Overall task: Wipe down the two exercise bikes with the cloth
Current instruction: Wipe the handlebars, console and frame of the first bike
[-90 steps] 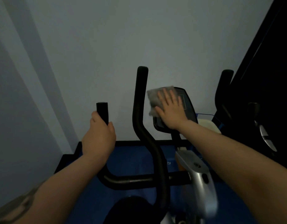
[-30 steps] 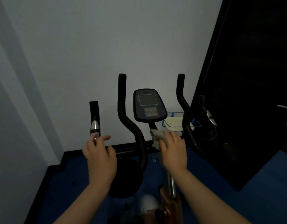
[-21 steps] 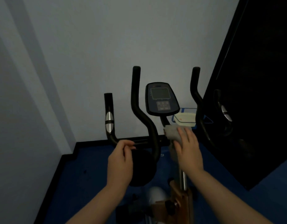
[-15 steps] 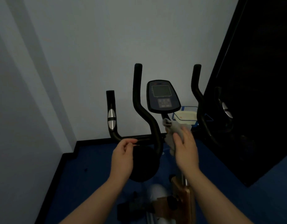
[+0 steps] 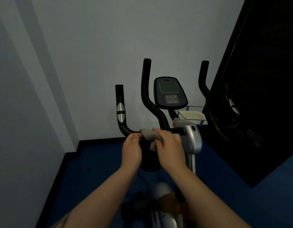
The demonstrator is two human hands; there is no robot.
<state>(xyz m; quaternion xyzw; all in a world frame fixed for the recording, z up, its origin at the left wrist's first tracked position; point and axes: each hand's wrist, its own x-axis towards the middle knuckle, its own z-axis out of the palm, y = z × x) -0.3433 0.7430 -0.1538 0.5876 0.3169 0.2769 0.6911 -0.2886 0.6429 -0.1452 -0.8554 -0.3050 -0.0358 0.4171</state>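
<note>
Cloth (image 5: 149, 134) shifted left — draped across handlebar (image 5: 126, 129).

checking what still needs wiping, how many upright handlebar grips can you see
4: a short grip at far left, a tall grip left of the console, another right of it, a dim one against the dark panel.
</note>
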